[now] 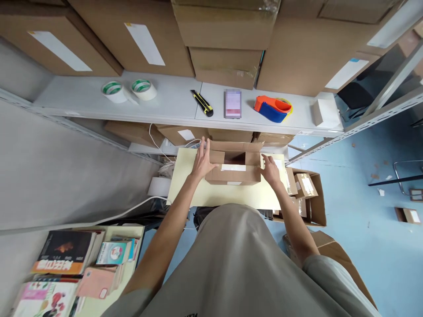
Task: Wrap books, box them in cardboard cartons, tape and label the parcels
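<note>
A small cardboard box (243, 175) sits on the pale yellow tabletop (185, 193), its top flaps raised around a dark opening. White labels show on its front flap and front side. My left hand (202, 162) grips the left end, with the thumb on the front flap and the fingers stretched towards the back flap. At the opposite end, my right hand (270, 171) has its thumb and bent fingers against the right side. How firmly its fingertips press cannot be seen. What lies inside the box is too dark to tell.
Above the table, a grey shelf (172, 99) carries tape rolls (143, 89), a utility knife (202, 103), a phone (233, 104), an orange-and-blue tape dispenser (272, 108) and large cartons (228, 24). An open carton (317, 200) of small boxes stands right; books (62, 251) lie lower left.
</note>
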`<act>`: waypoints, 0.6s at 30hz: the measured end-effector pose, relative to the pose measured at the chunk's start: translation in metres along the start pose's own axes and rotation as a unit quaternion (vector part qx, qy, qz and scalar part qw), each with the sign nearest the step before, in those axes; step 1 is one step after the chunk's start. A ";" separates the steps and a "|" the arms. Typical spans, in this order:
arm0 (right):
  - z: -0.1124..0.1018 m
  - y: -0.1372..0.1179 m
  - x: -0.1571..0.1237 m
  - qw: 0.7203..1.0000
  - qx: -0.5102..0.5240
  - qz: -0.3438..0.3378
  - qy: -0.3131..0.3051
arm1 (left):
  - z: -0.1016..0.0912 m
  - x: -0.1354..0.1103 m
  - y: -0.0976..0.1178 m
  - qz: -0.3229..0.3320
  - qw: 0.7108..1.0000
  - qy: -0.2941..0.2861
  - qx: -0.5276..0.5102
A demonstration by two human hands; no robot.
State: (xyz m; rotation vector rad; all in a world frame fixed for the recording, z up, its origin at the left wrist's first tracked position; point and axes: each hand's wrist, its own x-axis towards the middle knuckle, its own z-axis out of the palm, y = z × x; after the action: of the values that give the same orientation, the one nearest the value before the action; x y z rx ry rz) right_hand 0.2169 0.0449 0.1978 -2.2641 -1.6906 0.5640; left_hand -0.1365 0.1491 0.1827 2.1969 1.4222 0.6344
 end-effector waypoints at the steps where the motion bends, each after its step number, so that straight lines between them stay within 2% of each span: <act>1: -0.003 0.001 0.000 1.000 0.003 0.000 -0.013 | -0.004 0.002 -0.001 0.023 0.999 -0.018 0.015; 4: -0.011 0.009 -0.004 0.999 0.026 0.014 -0.035 | -0.011 0.003 -0.003 0.048 0.996 -0.054 0.045; 7: -0.017 0.022 -0.009 0.993 0.103 0.012 -0.048 | -0.011 0.003 -0.004 0.052 0.995 -0.064 0.049; 12: -0.019 0.041 -0.008 0.962 0.256 0.060 -0.075 | -0.008 0.009 -0.007 0.048 0.996 -0.058 0.049; 15: -0.018 0.046 -0.006 0.958 0.263 0.087 -0.070 | -0.008 0.015 -0.008 0.044 0.996 -0.060 0.055; 18: -0.019 0.048 -0.004 0.972 0.208 0.080 -0.073 | -0.009 0.017 -0.008 0.041 0.996 -0.049 0.056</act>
State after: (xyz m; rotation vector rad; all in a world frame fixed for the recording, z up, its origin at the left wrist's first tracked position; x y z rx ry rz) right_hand 0.2655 0.0275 0.1947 -2.0983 -1.2998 1.0379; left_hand -0.1414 0.1690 0.1877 2.3497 1.3520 0.4774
